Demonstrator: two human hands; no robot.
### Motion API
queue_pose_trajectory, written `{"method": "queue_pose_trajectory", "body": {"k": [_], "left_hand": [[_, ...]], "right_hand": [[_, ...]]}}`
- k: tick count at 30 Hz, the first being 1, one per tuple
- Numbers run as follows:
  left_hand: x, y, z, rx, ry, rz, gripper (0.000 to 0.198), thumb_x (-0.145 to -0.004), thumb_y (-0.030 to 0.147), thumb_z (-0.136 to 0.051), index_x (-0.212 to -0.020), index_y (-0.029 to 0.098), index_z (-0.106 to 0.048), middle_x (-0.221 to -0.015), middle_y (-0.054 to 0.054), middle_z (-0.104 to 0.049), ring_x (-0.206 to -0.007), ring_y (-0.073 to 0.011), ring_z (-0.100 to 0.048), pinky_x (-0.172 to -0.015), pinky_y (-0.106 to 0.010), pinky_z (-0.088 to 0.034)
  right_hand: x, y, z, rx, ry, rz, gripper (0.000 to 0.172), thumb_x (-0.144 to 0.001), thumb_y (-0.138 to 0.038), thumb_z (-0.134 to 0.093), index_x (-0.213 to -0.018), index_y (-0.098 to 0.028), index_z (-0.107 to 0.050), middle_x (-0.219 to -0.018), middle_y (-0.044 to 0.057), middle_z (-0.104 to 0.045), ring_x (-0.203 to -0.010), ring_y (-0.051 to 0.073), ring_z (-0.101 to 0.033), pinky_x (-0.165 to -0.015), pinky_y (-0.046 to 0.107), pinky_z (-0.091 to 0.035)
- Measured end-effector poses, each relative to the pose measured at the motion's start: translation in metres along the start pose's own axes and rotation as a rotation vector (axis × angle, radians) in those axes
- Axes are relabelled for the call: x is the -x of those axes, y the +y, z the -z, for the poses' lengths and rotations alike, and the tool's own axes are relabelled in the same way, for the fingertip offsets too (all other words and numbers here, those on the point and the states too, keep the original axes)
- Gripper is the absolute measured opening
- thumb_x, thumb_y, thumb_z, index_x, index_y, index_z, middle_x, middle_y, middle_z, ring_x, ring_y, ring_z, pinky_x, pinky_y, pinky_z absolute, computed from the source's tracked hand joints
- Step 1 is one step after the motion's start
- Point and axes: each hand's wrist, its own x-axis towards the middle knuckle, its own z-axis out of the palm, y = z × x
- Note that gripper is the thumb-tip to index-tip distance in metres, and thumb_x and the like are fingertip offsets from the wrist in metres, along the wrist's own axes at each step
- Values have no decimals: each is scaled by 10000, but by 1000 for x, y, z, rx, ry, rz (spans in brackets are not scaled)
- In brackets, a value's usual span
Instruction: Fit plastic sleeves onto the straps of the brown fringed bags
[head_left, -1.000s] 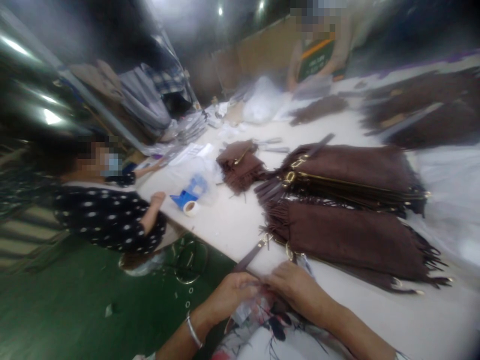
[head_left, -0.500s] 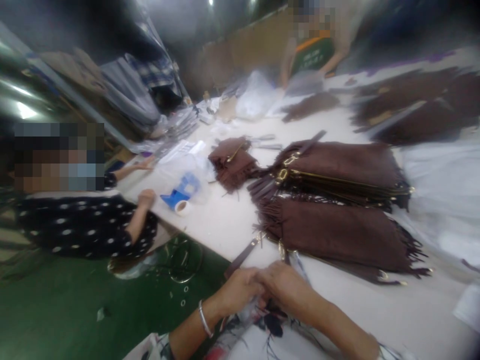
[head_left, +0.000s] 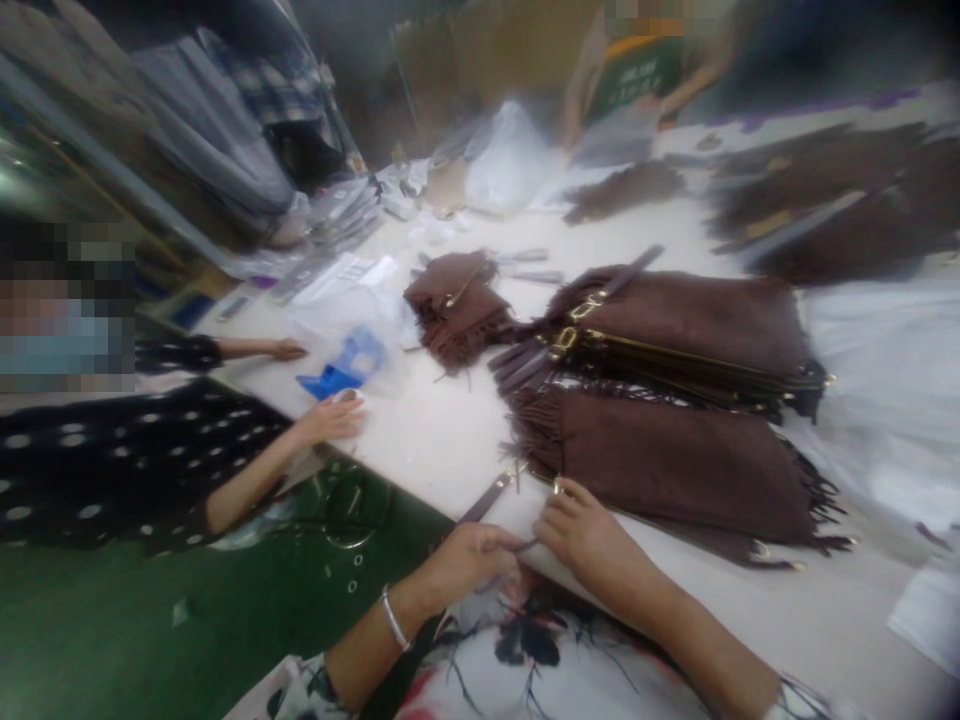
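A brown fringed bag lies flat at the table's near side, gold hardware along its edge. From its left end a dark strap with a small metal fitting runs down behind my left hand. My left hand is closed, thumb and fingers pinched on a thin dark piece of strap at the table edge. My right hand is bent just below the bag, fingertips by a gold ring, closed on the other end of that dark piece. The fingers partly hide what they grip.
Behind lies a stack of brown fringed bags, with a smaller brown fringed piece left of it. A co-worker's hand rests by a blue item in clear plastic. White wrapping covers the right side. Another person stands at the far side.
My hands were together and have moved apart, the right one up toward the bag's gold hardware. The co-worker's near hand has reached onto the white roll. The view has shifted slightly.
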Motion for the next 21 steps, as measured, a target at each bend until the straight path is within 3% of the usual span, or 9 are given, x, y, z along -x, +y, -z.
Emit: {"method": "queue_pose_trajectory", "body": {"k": [4, 7, 11, 15, 17, 21], "left_hand": [[-11, -5, -1, 8, -17, -20, 255, -752, 297, -637, -882, 79, -663, -706, -69, -660, -586, -156, -615, -623, -288, -467], [-24, -6, -7, -24, 41, -52, 209, -735, 298, -647, -817, 106, -646, -662, -38, -641, -554, -145, -598, -594, -272, -459], [-32, 5, -14, 38, 80, -49, 324, -739, 398, -683, -878, 109, -643, -724, -47, -652, -597, -152, -618, -621, -277, -464], [-7, 14, 1, 103, 201, -35, 586, -798, 570, -597, -1172, 119, -584, -1025, -130, -679, -933, -216, -634, -844, -333, -459], [14, 13, 15, 75, 244, 31, 626, -824, 615, -525, -1219, 131, -560, -1095, -146, -669, -997, -236, -618, -887, -355, -441], [45, 4, 33, -8, 53, 101, 485, -804, 536, -617, -1034, 109, -635, -1014, -141, -688, -915, -240, -638, -805, -341, -464]], "right_hand": [[-13, -4, -4, -50, 13, 16, 31, -885, -218, -583, -874, -205, -609, -791, 12, -621, -862, 198, -520, -1077, 452, -244], [-18, -5, -3, -67, -2, 24, 56, -877, -211, -590, -919, -194, -622, -804, 23, -627, -865, 201, -523, -1068, 438, -264], [-16, 3, -3, -99, 22, -32, 117, -877, -209, -590, -988, -199, -623, -799, 14, -614, -857, 191, -530, -1060, 427, -276], [-10, 6, -4, -116, 49, -88, 87, -886, -153, -551, -903, -211, -613, -802, 6, -605, -870, 184, -530, -1054, 415, -280], [-9, 5, -5, -118, 34, -94, 107, -885, -126, -539, -879, -212, -602, -810, 5, -603, -877, 182, -526, -1064, 413, -267], [-13, 3, -8, -114, 24, -98, 110, -883, -116, -535, -881, -212, -589, -813, 3, -594, -877, 181, -516, -1078, 411, -247]]}}
